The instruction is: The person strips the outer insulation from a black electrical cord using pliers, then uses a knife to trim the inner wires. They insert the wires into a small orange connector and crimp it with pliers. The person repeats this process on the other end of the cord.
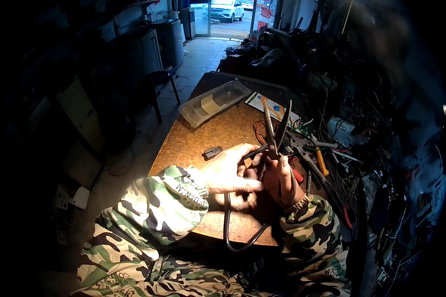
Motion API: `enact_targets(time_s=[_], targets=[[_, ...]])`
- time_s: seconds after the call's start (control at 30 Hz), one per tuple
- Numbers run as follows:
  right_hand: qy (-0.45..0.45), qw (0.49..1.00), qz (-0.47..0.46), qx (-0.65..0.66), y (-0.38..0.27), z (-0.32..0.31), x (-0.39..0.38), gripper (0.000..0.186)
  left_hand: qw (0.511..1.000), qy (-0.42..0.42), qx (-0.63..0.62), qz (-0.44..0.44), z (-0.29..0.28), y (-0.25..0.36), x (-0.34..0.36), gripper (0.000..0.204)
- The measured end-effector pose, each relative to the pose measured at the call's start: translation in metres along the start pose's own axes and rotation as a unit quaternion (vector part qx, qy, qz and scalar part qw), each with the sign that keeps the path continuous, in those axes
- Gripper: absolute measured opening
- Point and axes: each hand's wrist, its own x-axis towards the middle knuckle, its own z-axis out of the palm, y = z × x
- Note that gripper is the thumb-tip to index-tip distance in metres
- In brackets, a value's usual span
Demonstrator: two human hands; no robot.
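My left hand (233, 171), lit brightly, has its fingers curled on a black cable (256, 152); the cable drops in a long loop past the table's front edge. Close beside it, my right hand (282, 178) grips a metal tool like pliers or shears (275, 136), its two long arms spread and pointing upward. Where the fingers of both hands meet the tool and cable is partly hidden. A small dark grey connector piece (212, 153) lies on the wooden tabletop (178, 143), left of my hands.
A clear plastic tray (193, 111) holds a tan piece at the table's back; a printed card (255, 101) lies beside it. Pliers (321, 161), wires and tools crowd the right side. A black stool (156, 79) stands left of the table; a glass door (223, 20) is beyond.
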Motion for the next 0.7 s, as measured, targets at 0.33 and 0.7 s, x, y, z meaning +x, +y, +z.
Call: enact_targets(time_s=[0.33, 0.7], targets=[[0.047, 0.929, 0.000, -0.368, -0.019, -0.008, 0.000, 0.041, 0.973, 0.197, -0.097, -0.066, -0.037, -0.029, -0.005, 0.027], [0.058, 0.748, -0.037, -0.661, -0.029, 0.005, -0.001, 0.052, 0.961, 0.270, 0.018, 0.062, -0.032, -0.028, 0.001, 0.022]])
